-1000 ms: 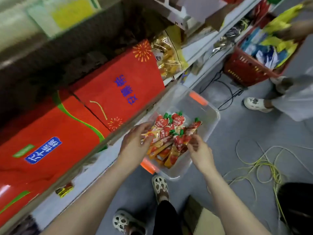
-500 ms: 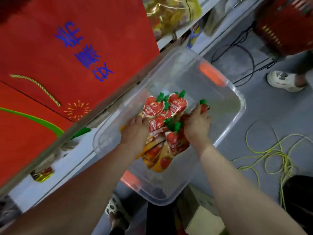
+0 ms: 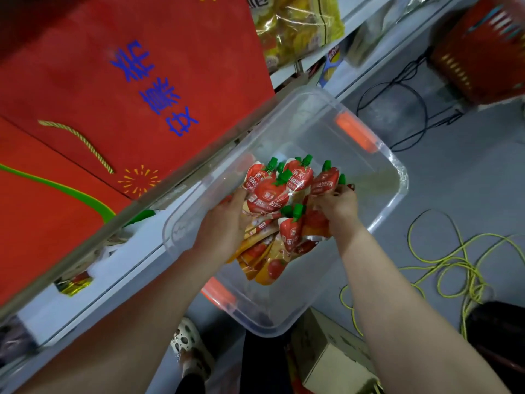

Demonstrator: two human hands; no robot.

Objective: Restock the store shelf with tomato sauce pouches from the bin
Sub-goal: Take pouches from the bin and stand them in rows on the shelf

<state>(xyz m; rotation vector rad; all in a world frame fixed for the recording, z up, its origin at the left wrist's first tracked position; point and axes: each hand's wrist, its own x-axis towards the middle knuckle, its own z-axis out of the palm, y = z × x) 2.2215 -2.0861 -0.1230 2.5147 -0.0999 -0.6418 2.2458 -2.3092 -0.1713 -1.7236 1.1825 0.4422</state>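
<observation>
Beside the store shelf (image 3: 181,177) stands the clear bin (image 3: 312,132) (orange handles at both ends), the tomato sauce pouches (image 3: 270,194) heaped inside it, left hand (image 3: 224,226) curled around one side of them, right hand (image 3: 341,209) pinching several.

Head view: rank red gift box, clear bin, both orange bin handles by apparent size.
1. red gift box, cropped by the frame, likely nearer the camera.
2. clear bin.
3. far orange handle and near orange handle: alike, unranked.
</observation>
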